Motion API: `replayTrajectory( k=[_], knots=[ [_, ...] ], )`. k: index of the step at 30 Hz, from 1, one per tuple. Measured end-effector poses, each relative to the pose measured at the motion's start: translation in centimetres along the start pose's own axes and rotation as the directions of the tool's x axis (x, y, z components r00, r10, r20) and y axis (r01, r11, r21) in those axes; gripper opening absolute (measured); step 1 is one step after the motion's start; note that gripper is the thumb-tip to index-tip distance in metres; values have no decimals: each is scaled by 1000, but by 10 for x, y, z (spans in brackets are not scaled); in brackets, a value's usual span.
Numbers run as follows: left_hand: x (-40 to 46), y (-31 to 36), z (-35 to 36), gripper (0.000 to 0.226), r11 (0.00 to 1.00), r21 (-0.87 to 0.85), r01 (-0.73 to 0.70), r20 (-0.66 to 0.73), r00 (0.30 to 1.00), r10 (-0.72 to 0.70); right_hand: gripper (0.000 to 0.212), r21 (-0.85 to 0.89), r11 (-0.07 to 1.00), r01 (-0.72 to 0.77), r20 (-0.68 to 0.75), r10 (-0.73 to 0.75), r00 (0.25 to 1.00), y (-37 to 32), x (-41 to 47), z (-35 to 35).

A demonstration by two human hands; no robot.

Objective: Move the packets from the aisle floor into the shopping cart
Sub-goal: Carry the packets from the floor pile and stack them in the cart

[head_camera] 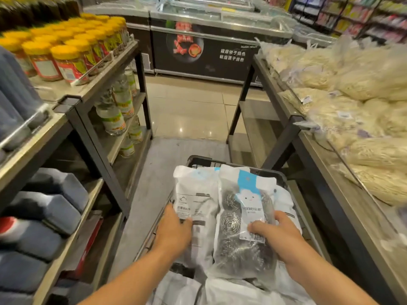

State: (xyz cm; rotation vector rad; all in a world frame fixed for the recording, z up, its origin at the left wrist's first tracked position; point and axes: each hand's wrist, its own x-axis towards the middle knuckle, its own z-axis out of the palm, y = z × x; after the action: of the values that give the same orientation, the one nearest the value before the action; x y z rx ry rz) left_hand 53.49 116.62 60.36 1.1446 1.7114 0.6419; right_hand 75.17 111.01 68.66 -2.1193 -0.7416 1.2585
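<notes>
A black shopping cart stands in the aisle right below me. My left hand grips a white packet with its printed back side up. My right hand grips a second packet that shows steel scouring balls and a blue-and-white label. Both packets are held side by side over the cart. More white packets lie in the cart beneath my forearms.
Shelves on the left carry yellow-lidded jars, clear bottles and blue folded items. A table on the right holds bagged pale noodles. A chest freezer closes the far end of the aisle; tiled floor lies ahead.
</notes>
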Motion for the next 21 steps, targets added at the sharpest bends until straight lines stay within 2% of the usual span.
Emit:
replayTrajectory(
  k=[3,6,14,19,21],
  knots=[
    [2,0,9,32,993,117,-3,-81,997,13,36,-30,1000,4,-14,-5,1000,4,3,6],
    [5,-6,8,31,992,127,-25,-51,998,31,42,-88,996,7,-46,-12,999,7,5,11],
    [5,-22,7,35,932,355,-65,2,998,69,51,-240,971,8,-36,-17,999,9,4,18],
    [9,-23,7,38,906,423,-34,54,998,12,56,-318,948,7,-36,-20,999,10,4,19],
    [12,-18,6,35,922,387,13,63,997,-41,58,-308,951,10,-33,-21,999,10,2,16]
  ],
)
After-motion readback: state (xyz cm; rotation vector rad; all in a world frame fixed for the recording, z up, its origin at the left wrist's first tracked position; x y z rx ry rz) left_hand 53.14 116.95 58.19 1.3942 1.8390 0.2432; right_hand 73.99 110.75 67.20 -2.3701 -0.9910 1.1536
